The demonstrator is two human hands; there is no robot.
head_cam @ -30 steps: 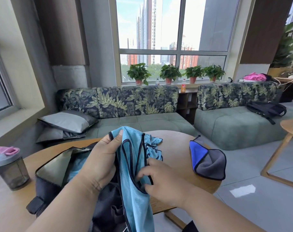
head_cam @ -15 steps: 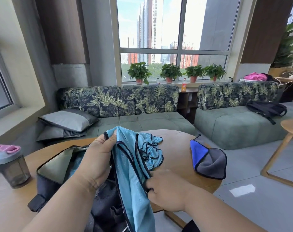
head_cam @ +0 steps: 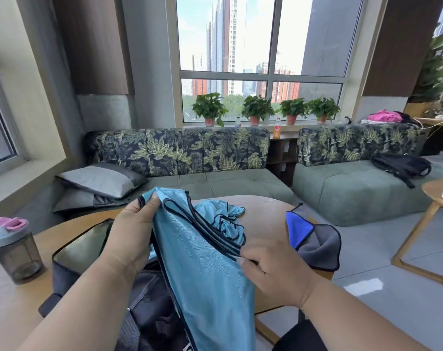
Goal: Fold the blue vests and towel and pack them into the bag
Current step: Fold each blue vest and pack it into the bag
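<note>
A light blue vest with black trim [head_cam: 205,269] hangs in front of me over the round wooden table [head_cam: 266,216]. My left hand [head_cam: 131,234] grips its upper corner, thumb on top. My right hand [head_cam: 271,269] pinches the trimmed edge lower on the right. A second blue vest [head_cam: 225,214] lies crumpled on the table behind it. The dark open bag [head_cam: 83,249] sits on the table at the left, partly hidden by my left arm and the vest. A blue and grey towel [head_cam: 314,239] lies at the table's right edge.
A shaker bottle with a pink lid [head_cam: 12,247] stands at the table's left. Green sofas [head_cam: 215,183] with leaf-print backs lie beyond, one bearing a black backpack [head_cam: 402,165]. A second wooden table [head_cam: 438,198] stands at the right.
My hands moved apart, drawing the vest's edge taut between them. The left hand rose slightly while the right slid down and rightward along the trim.
</note>
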